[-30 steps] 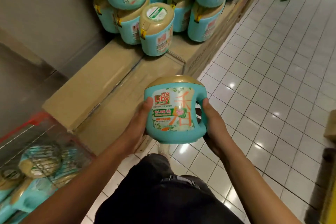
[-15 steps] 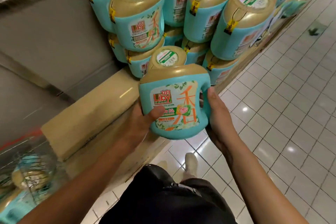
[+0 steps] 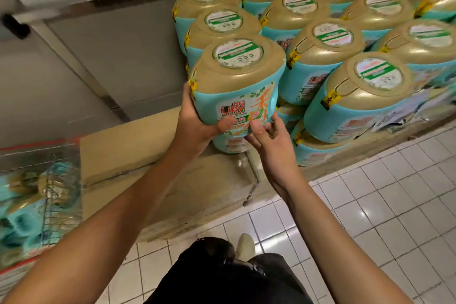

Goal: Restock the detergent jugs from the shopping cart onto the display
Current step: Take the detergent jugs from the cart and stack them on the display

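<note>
Fingers (image 3: 188,102) of the left hand (image 3: 197,128) clamp the jug (image 3: 237,86) rising above them; right hand (image 3: 269,138) fingers curl round its lower right corner

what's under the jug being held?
A second jug on the cardboard boxes; only its lower front shows. The held jug, left hand and right hand cover its top.

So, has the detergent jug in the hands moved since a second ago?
Yes. The held detergent jug rose and went forward, from the cardboard box edge to beside the display's upper jugs.
</note>
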`<action>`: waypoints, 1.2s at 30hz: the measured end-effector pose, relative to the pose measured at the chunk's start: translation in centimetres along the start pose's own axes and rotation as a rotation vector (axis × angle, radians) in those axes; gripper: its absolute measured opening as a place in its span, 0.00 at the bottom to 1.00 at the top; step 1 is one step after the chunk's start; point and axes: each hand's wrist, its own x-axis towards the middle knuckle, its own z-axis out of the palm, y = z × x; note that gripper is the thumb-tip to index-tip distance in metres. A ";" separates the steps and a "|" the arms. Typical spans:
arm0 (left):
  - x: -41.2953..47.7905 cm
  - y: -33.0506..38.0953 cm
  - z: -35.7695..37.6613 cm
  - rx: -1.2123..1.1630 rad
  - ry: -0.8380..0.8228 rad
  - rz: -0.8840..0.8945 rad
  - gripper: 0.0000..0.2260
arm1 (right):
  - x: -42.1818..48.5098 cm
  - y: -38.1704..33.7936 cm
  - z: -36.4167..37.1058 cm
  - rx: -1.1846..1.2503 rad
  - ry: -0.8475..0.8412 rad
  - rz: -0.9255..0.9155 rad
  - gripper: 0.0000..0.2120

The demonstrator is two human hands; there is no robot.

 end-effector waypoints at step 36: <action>-24.4 -1.7 -13.9 0.379 0.588 -0.430 0.25 | -6.9 11.8 8.3 -0.261 -0.277 0.351 0.07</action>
